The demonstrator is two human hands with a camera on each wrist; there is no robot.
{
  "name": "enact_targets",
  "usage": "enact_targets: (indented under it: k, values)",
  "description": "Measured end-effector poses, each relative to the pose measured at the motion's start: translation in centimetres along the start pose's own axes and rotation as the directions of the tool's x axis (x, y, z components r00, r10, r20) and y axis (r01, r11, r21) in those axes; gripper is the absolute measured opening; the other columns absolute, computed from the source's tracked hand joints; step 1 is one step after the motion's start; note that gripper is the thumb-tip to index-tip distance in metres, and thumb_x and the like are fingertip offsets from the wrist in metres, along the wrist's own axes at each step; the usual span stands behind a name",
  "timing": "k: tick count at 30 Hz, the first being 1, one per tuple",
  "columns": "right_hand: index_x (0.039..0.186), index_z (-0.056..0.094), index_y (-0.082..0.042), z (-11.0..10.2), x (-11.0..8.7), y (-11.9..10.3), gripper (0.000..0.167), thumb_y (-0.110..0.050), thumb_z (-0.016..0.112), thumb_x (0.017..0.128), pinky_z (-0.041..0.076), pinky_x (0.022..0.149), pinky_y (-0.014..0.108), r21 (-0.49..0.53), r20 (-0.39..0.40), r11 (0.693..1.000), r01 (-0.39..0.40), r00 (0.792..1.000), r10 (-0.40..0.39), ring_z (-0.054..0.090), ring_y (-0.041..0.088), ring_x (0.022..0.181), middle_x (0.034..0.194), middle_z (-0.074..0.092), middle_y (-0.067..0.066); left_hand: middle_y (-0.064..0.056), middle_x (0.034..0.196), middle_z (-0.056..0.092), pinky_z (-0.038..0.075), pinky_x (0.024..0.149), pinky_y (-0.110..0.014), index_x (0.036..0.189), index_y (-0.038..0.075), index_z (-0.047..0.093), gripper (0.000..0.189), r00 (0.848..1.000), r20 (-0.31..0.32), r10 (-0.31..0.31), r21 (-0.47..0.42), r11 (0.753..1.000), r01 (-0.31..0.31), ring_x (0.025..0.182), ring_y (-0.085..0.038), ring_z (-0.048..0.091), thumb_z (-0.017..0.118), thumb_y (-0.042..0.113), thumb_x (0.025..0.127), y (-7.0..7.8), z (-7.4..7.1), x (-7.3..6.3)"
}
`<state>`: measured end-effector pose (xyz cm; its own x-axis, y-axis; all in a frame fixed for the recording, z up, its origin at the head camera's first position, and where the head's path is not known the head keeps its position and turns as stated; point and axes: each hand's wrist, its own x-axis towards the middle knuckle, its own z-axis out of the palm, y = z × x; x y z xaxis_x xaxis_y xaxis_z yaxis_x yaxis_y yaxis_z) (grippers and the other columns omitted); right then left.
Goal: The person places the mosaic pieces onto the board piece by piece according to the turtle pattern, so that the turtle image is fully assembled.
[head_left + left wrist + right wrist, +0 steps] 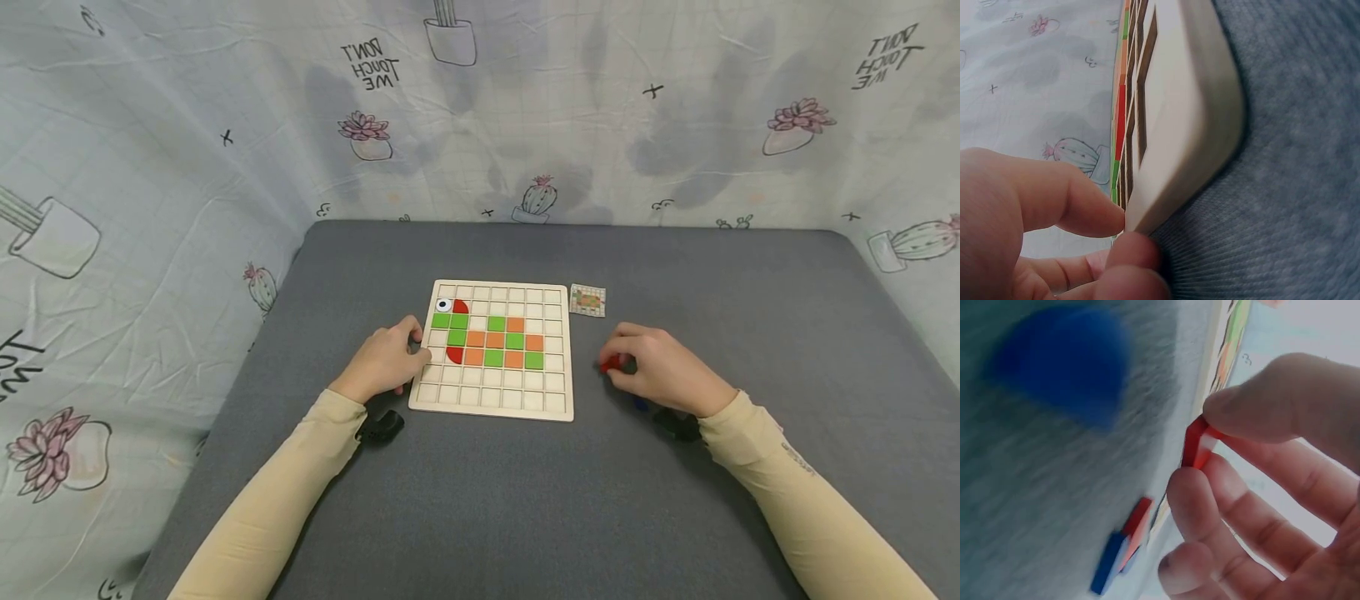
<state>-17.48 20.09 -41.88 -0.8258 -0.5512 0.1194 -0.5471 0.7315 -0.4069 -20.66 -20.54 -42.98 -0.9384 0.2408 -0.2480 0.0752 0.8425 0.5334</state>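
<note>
A pale wooden grid board [491,412] lies on the table, with green, orange and red pieces and an eye piece [443,306] set in its cells. My left hand [384,358] grips the board's left edge, thumb and fingertips at the rim near a rounded corner in the left wrist view. To the right of the board, my right hand [660,371] pinches a small red piece [1195,444] between thumb and fingers. Beneath that hand, a rounded blue piece [1069,362] lies on the cloth. Farther along are another red piece [1138,520] and a blue piece [1109,564].
A small pattern card [588,300] lies by the board's upper right corner. The grey table [480,508] reaches back to a white printed curtain [570,108], which also hangs along the left and right sides. Dark wrist devices sit under both cuffs.
</note>
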Motion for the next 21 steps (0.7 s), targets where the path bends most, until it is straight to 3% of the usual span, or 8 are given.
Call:
enact_targets:
  k: [14, 21]
  values:
    - [0.097, 0.078, -0.014, 1.3, 6.0, -3.2, 0.015, -0.004, 0.079, 0.086, 0.05, 0.071, 0.031, 0.081, -0.029, 0.99, 0.111, 0.994, -0.109, 0.061, 0.018, 0.081, 0.096, 0.067, -0.001, -0.003, 0.058, 0.057, 0.044, 0.049, -0.032, 0.119, 0.007, 0.054, 0.025, 1.0, -0.001, 0.016, -0.007, 1.0, -0.016, 0.044, -0.019, 0.059, 0.058, 0.024, 0.1, -0.1, 0.1, 0.0]
    - [0.096, 0.078, -0.011, 2.1, 9.3, -4.5, 0.01, -0.006, 0.077, 0.088, 0.052, 0.07, 0.03, 0.101, -0.033, 0.984, 0.149, 0.989, -0.147, 0.063, 0.014, 0.077, 0.095, 0.069, 0.001, -0.002, 0.058, 0.056, 0.043, 0.047, -0.031, 0.119, 0.007, 0.054, 0.025, 1.0, -0.001, 0.011, -0.007, 1.0, -0.011, 0.044, -0.019, 0.059, 0.058, 0.024, 0.1, -0.1, 0.1, 0.0]
